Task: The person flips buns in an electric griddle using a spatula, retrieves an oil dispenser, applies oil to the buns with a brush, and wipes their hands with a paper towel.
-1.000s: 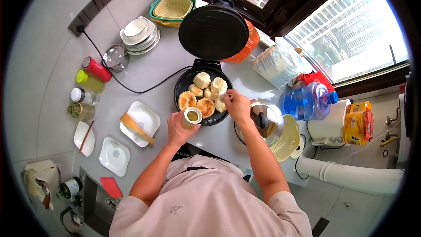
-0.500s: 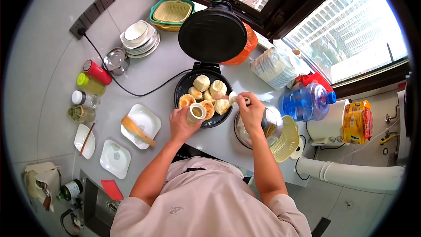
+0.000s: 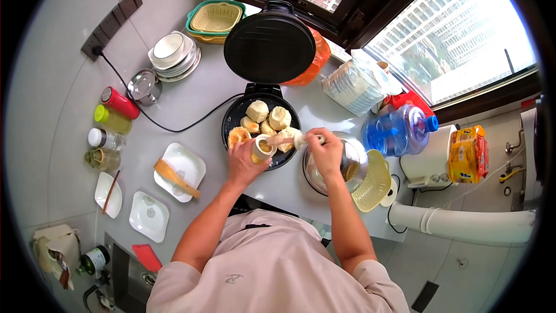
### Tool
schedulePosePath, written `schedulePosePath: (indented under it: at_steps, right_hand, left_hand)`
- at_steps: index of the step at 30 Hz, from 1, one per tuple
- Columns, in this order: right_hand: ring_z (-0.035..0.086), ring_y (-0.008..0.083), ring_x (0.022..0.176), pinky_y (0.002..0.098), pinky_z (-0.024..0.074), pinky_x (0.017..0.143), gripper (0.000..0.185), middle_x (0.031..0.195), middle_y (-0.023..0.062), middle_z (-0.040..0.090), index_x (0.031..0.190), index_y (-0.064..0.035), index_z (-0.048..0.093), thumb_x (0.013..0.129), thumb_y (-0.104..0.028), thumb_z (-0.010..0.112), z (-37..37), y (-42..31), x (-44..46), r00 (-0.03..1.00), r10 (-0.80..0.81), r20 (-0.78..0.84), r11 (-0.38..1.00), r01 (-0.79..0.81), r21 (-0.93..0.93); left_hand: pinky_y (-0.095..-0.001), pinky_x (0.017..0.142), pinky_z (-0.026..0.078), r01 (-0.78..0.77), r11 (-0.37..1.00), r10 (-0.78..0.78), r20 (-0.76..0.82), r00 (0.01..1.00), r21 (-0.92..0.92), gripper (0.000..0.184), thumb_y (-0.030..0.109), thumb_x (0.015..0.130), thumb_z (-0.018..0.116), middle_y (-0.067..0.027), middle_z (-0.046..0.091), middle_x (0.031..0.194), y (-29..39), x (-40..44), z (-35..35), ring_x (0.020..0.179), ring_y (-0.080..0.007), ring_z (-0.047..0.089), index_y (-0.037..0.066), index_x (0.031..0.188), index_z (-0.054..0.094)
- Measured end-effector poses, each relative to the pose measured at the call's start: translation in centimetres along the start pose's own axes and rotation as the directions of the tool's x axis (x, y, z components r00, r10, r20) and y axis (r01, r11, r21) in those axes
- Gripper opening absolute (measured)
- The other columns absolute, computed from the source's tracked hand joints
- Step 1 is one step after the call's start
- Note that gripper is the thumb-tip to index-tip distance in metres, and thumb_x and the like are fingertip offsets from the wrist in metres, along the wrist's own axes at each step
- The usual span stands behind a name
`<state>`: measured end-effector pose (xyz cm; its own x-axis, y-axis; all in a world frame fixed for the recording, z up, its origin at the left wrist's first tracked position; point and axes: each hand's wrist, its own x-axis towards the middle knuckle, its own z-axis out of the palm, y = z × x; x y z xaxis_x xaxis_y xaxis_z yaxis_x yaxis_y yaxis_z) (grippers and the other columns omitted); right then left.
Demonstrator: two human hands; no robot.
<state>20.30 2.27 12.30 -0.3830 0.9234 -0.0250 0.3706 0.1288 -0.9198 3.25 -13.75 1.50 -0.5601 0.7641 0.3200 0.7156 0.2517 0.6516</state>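
My left hand (image 3: pixel 242 165) is wrapped round a small jar (image 3: pixel 264 147) with yellowish liquid inside, over the front of the electric griddle (image 3: pixel 233 117). My right hand (image 3: pixel 325 153) grips the pale handle of a basting brush (image 3: pixel 284 140); its reddish-brown head points left to the jar's mouth. Whether the tip is inside the jar or just above it, I cannot tell. Several buns sit in the griddle pan, among them a pale bun (image 3: pixel 280 117) at the back right and a browned bun (image 3: pixel 238 135) at the left. The jar and my left hand hide part of the front buns. The griddle's black lid (image 3: pixel 270 46) stands raised.
Left of the griddle are a white dish (image 3: pixel 188 162) with a wooden spatula (image 3: pixel 174 177) across it, another dish (image 3: pixel 148 215), bottles and stacked plates (image 3: pixel 176 61). A glass lid (image 3: pixel 347 159), a yellow colander (image 3: pixel 373 185) and a blue water jug (image 3: pixel 399 132) stand right. A power cord (image 3: pixel 191 123) crosses the counter.
The brush has moved left from above the buns to the jar's mouth, and my hands have come closer together. The whole view has shifted slightly.
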Motion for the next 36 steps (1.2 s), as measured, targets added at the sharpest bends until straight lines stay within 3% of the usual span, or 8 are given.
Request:
schedulePosePath:
  at_steps: [9,15,18,21,24,28,31,36]
  right_hand:
    - [0.065,0.0086,0.063,0.0241,0.0510,0.056,0.018,0.077,0.0022,0.072,0.108,-0.0028,0.078,0.101,-0.018,0.073,6.5,6.7,8.2,0.980,0.181,-0.076,0.901,-0.135,0.413]
    - [0.073,0.0158,0.077,0.0342,0.0585,0.076,0.023,0.085,0.0108,0.079,0.110,-0.0073,0.081,0.096,-0.024,0.076,9.8,8.1,5.5,0.971,-0.169,-0.167,0.971,0.136,-0.195]
    - [0.072,0.0143,0.074,0.0305,0.0584,0.075,0.023,0.085,0.0105,0.079,0.109,-0.0045,0.081,0.096,-0.023,0.076,7.1,7.4,3.9,0.975,0.131,-0.177,0.987,-0.145,-0.069]
    - [0.071,0.0140,0.070,0.0308,0.0576,0.071,0.022,0.081,0.0108,0.078,0.112,-0.0042,0.080,0.098,-0.022,0.075,7.8,6.7,4.7,0.988,-0.048,-0.147,0.997,0.058,0.059]
    - [0.071,0.0197,0.069,0.0341,0.0577,0.071,0.017,0.082,0.0158,0.077,0.108,-0.0059,0.078,0.098,-0.020,0.075,9.0,4.9,5.4,0.966,-0.258,-0.010,0.953,0.252,-0.170]
    - [0.076,0.0243,0.074,0.0371,0.0588,0.076,0.022,0.084,0.0164,0.077,0.108,-0.0064,0.079,0.098,-0.025,0.074,7.4,4.1,7.3,0.977,-0.107,-0.184,0.989,0.086,-0.120]
    - [0.076,0.0281,0.077,0.0397,0.0588,0.080,0.025,0.084,0.0171,0.077,0.108,-0.0069,0.080,0.097,-0.029,0.072,9.5,4.2,9.1,0.995,0.040,-0.095,0.998,-0.045,-0.048]
    - [0.076,0.0339,0.080,0.0416,0.0593,0.081,0.027,0.087,0.0190,0.078,0.105,-0.0072,0.082,0.095,-0.030,0.071,9.1,5.3,10.5,0.959,-0.084,-0.270,0.958,0.004,-0.285]
  left_hand:
    - [-0.0515,0.096,0.045,0.163,0.986,-0.162,0.036,0.986,-0.020,0.076,0.041,0.069,0.095,-0.0099,0.070,0.116,-1.8,-1.4,-0.7,0.115,-0.0324,0.061,0.010,0.131,0.064]
    - [-0.0507,0.096,0.045,0.210,0.978,-0.209,0.055,0.976,-0.010,0.076,0.038,0.069,0.095,-0.0075,0.071,0.116,-2.5,-2.5,-1.9,0.113,-0.0315,0.061,0.011,0.134,0.064]
    - [-0.0501,0.097,0.045,0.242,0.969,-0.240,0.049,0.970,-0.053,0.077,0.037,0.069,0.095,-0.0073,0.071,0.117,-2.7,-2.7,-2.5,0.113,-0.0311,0.061,0.012,0.135,0.064]
    - [-0.0496,0.098,0.044,0.237,0.971,-0.236,0.036,0.971,-0.032,0.078,0.038,0.070,0.095,-0.0073,0.071,0.117,-2.7,-2.7,-2.6,0.113,-0.0307,0.061,0.012,0.136,0.064]
    - [-0.0493,0.098,0.044,0.232,0.973,-0.231,0.050,0.972,-0.014,0.079,0.037,0.070,0.095,-0.0074,0.071,0.117,-2.5,-2.6,-2.7,0.113,-0.0304,0.061,0.012,0.138,0.064]
    - [-0.0491,0.098,0.044,0.225,0.974,-0.223,0.036,0.974,-0.041,0.079,0.037,0.069,0.095,-0.0073,0.072,0.117,-2.2,-2.4,-2.9,0.113,-0.0300,0.061,0.012,0.138,0.064]
    - [-0.0491,0.097,0.044,0.231,0.972,-0.230,0.033,0.973,-0.032,0.077,0.037,0.069,0.095,-0.0075,0.072,0.117,-1.8,-2.5,-2.9,0.113,-0.0297,0.062,0.013,0.136,0.066]
    - [-0.0490,0.096,0.043,0.215,0.976,-0.213,0.058,0.975,-0.033,0.079,0.038,0.070,0.095,-0.0074,0.072,0.118,-2.0,-2.7,-3.4,0.112,-0.0294,0.062,0.013,0.138,0.064]
